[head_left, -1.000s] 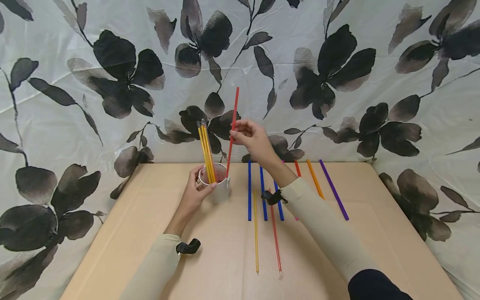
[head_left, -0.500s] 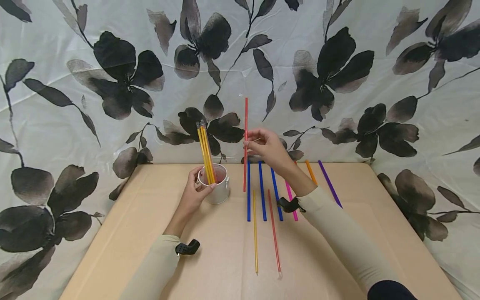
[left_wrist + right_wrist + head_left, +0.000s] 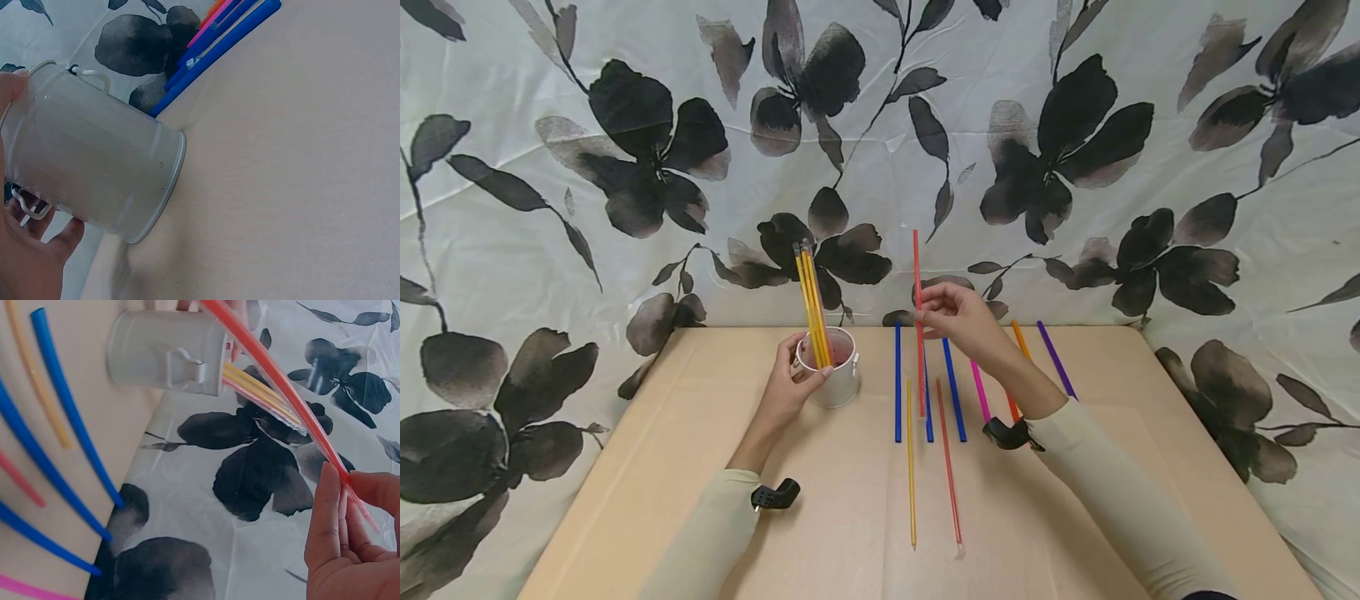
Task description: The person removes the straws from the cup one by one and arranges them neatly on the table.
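My left hand (image 3: 786,385) grips a small white metal bucket (image 3: 842,387) standing on the table, fingers round its side and thumb at the rim. Several yellow pencils (image 3: 812,300) lean together inside it, eraser ends up. Between thumb and fingertips, my right hand (image 3: 966,327) pinches a red straw (image 3: 916,262), held upright to the right of the bucket. The straw's lower end overlaps the middle blue straw (image 3: 929,417) in the head view. In the right wrist view the red straw (image 3: 272,369) slants across in front of the bucket (image 3: 165,353).
Blue straws (image 3: 898,383), a pink straw (image 3: 979,387), an orange straw (image 3: 1021,337) and a purple straw (image 3: 1056,358) lie at the table's back. Nearer lie a thin yellow stick (image 3: 912,475) and a thin red stick (image 3: 950,467). A flowered cloth (image 3: 925,192) hangs behind.
The right hand has carried the red straw away from the bucket's mouth, rightward and down, to above the blue straws. The left hand and bucket have stayed in place.
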The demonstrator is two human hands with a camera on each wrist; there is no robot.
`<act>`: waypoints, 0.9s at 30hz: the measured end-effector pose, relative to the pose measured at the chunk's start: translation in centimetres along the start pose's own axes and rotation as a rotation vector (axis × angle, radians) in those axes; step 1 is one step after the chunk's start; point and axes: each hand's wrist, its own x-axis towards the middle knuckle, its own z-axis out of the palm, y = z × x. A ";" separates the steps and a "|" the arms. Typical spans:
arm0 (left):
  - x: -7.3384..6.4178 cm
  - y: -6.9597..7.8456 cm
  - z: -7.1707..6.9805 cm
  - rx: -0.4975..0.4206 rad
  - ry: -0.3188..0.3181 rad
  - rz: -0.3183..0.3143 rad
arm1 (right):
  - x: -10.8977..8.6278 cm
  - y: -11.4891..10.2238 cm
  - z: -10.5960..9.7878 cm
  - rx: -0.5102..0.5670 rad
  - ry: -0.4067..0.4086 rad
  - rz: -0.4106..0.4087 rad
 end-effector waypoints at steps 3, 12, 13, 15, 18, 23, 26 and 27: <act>-0.1 0.1 0.0 0.003 0.000 -0.001 | -0.8 0.6 -0.4 0.003 -0.010 0.026; -0.1 0.2 -0.1 0.010 -0.006 -0.006 | -3.3 2.6 -1.2 -0.060 0.015 0.121; -0.1 0.2 -0.1 0.010 -0.007 -0.006 | -3.6 2.8 -1.3 -0.064 0.015 0.128; -0.1 0.2 -0.1 0.010 -0.007 -0.008 | -4.1 3.3 -1.5 -0.069 0.018 0.143; -0.1 0.2 -0.1 0.012 -0.011 -0.014 | -4.9 4.1 -1.7 -0.085 0.022 0.178; -0.2 0.1 -0.2 0.004 -0.012 -0.012 | -6.3 5.5 -1.9 -0.113 0.024 0.231; -0.2 0.2 -0.2 0.002 -0.014 -0.013 | -7.1 6.3 -2.0 -0.134 0.027 0.252; -0.2 0.2 -0.2 0.002 -0.015 -0.013 | -7.4 6.6 -1.9 -0.146 0.032 0.261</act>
